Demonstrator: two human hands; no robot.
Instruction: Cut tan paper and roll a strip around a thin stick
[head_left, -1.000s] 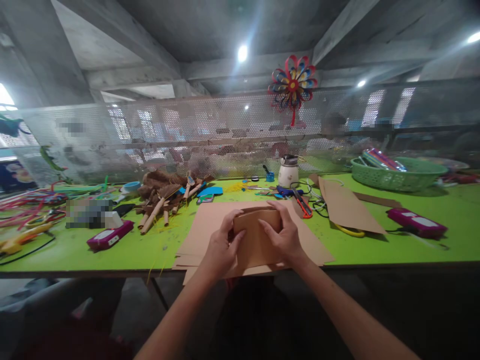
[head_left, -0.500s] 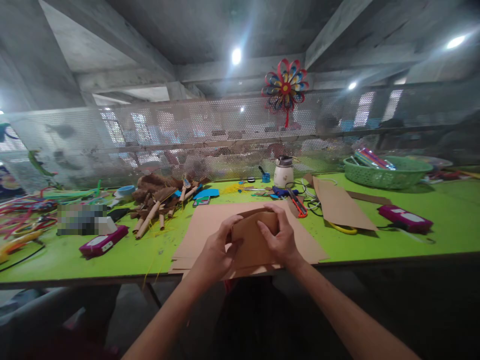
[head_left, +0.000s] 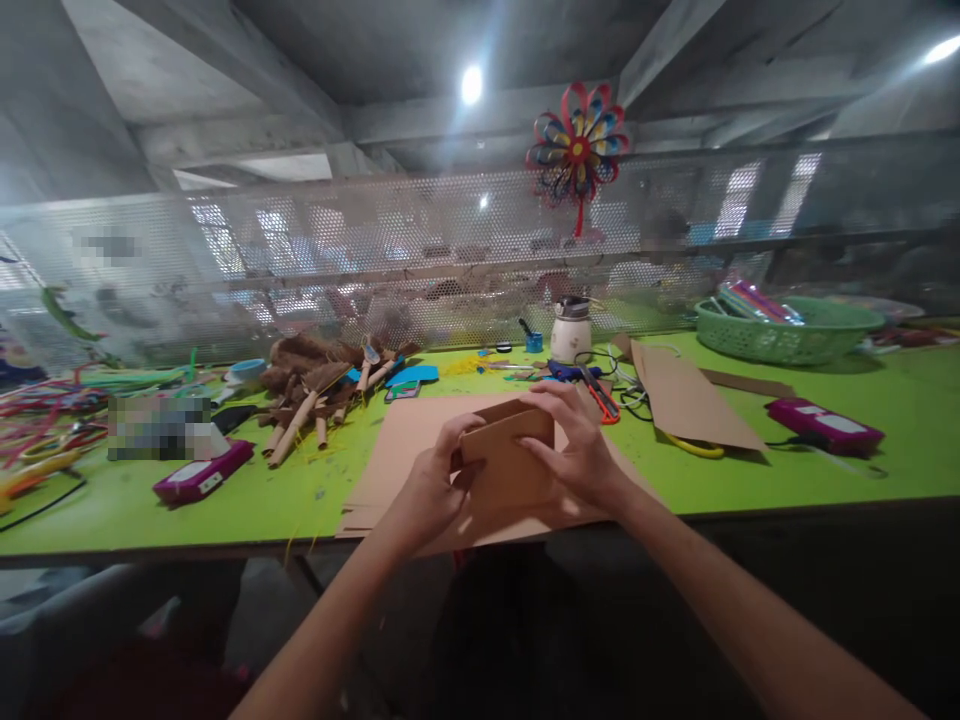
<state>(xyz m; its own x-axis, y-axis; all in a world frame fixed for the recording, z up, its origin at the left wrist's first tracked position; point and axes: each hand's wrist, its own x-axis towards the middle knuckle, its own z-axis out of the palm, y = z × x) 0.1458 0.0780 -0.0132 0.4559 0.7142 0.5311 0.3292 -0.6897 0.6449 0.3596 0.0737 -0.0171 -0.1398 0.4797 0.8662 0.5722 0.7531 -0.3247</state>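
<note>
Between my two hands a small brown cardboard box [head_left: 510,470] stands upright, its top edges parted to show a dark gap inside. My left hand [head_left: 439,490] is closed on its left side, thumb at the front and fingers behind the rim. At the upper right corner, my right hand [head_left: 574,445] pinches the rim, with the thumb on the front face and the fingers over the back. Beneath the box lie several flat brown cardboard sheets [head_left: 405,425] at the table's front edge. The box's underside is hidden.
The green table [head_left: 885,490] carries rolled brown paper pieces [head_left: 300,415] on the left and a purple device [head_left: 202,475] near them. Behind my hands are a red-handled cutter [head_left: 600,393] and a white jug [head_left: 570,335]. A green basket [head_left: 787,335] and another purple device [head_left: 825,427] stand right.
My right hand has shifted a little to the right, its fingers now arched over the rim. The box's top gap shows wider. The whole view has tilted slightly downward.
</note>
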